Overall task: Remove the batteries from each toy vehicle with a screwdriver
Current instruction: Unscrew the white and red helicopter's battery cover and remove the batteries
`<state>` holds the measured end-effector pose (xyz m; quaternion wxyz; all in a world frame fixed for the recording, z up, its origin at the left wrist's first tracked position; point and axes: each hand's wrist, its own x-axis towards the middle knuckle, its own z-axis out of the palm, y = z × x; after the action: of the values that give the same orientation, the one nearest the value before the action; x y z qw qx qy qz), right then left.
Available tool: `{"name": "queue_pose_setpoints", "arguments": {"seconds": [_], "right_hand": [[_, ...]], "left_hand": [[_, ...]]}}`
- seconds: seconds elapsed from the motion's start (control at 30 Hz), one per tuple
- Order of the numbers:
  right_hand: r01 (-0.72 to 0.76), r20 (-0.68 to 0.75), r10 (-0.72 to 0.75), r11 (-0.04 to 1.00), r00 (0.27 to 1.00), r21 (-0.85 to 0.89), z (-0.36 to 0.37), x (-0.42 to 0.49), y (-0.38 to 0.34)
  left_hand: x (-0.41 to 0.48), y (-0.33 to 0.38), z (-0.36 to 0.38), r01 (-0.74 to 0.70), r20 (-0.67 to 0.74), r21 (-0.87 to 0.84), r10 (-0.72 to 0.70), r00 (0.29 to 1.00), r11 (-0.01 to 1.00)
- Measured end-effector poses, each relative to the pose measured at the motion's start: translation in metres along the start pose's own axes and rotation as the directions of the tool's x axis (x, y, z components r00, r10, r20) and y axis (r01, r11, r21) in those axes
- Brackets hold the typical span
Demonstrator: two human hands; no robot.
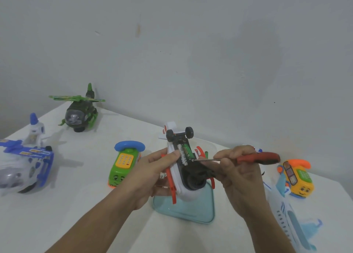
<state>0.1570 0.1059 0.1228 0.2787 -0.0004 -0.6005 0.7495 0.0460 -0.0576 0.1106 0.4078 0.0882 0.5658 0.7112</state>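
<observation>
White-and-red toy helicopter (177, 176) upturned, gripped in left hand (152, 169), right hand (241, 178) pinching screwdriver (257, 158), tip beside batteries (185, 153)

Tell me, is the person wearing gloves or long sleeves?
No. The left hand and the right hand are bare, with no gloves. Both forearms are bare too: no sleeve, watch or bracelet shows as far as the picture reaches.

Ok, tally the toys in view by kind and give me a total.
Helicopters: 3 (green helicopter, blue helicopter, red-and-white helicopter)
Phone toys: 2 (green phone, yellow phone)
Airplanes: 1 (white airplane)
Total: 6
</observation>
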Motion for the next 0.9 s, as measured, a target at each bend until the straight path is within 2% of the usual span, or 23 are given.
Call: {"name": "queue_pose_setpoints", "arguments": {"seconds": [0.13,0.27,0.5,0.73,0.83,0.9], "right_hand": [[-0.136,-0.053,0.140,0.988,0.989,0.077,-0.001,0.002,0.000],[-0.181,-0.093,0.197,0.970,0.976,0.160,-0.003,0.005,-0.002],[-0.228,-0.210,0.250,0.966,0.945,0.125,-0.005,0.008,-0.004],[-0.348,-0.281,0.364,0.931,0.888,0.105,-0.014,0.015,-0.004],[-0.347,-0.287,0.375,0.927,0.882,0.143,-0.013,0.019,-0.008],[-0.340,-0.301,0.357,0.934,0.884,0.110,-0.010,0.021,-0.010]], "left_hand": [[0.002,-0.003,0.000,-0.011,-0.024,0.014,0.011,1.000,1.000],[0.004,-0.005,0.001,-0.023,-0.050,0.038,0.025,0.998,0.999],[0.003,-0.009,0.004,-0.028,-0.061,0.075,0.033,0.998,0.997],[0.008,-0.018,0.002,0.004,-0.045,0.141,0.002,0.999,0.990],[0.009,-0.020,0.004,0.026,-0.034,0.139,-0.022,0.999,0.990],[0.009,-0.020,0.005,0.044,-0.020,0.114,-0.042,0.999,0.992]]}}
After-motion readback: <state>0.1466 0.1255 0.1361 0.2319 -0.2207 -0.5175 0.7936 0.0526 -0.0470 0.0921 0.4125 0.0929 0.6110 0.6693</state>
